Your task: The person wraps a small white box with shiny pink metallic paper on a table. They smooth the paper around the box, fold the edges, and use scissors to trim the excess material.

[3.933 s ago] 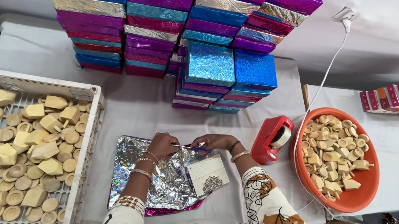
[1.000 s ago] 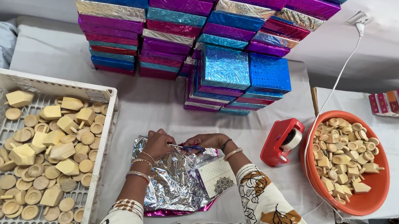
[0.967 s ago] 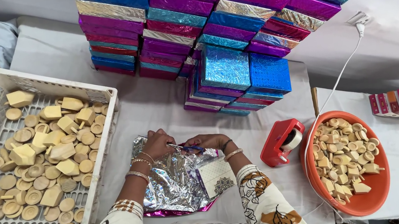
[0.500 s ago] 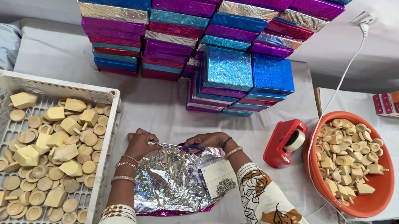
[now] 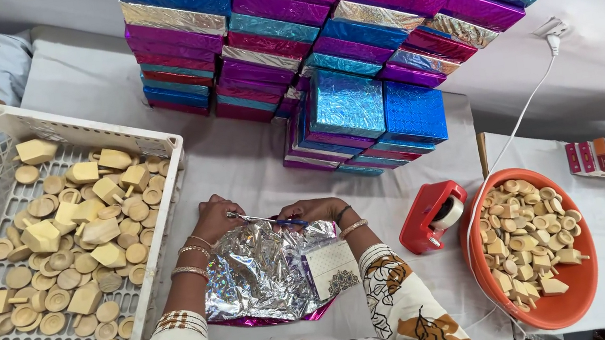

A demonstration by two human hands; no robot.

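A crinkled silver foil sheet (image 5: 258, 272) lies on the white table in front of me, with magenta showing at its lower edge. A small white box with a dark pattern (image 5: 331, 268) sits on the foil's right part. My left hand (image 5: 215, 216) grips the foil's far left edge. My right hand (image 5: 314, 210) pinches the far right edge, and a thin blue-tipped strip (image 5: 270, 220) runs between the two hands.
A white plastic crate (image 5: 155, 148) of wooden pieces stands at the left. A red tape dispenser (image 5: 431, 216) and an orange bowl (image 5: 571, 310) of wooden pieces sit at the right. Stacks of foil-wrapped boxes (image 5: 331, 38) rise behind. A white cable (image 5: 519, 121) crosses the table.
Both hands have moved a little farther from me along the foil's far edge, and the foil is folded more over the small box. The view has tilted slightly.
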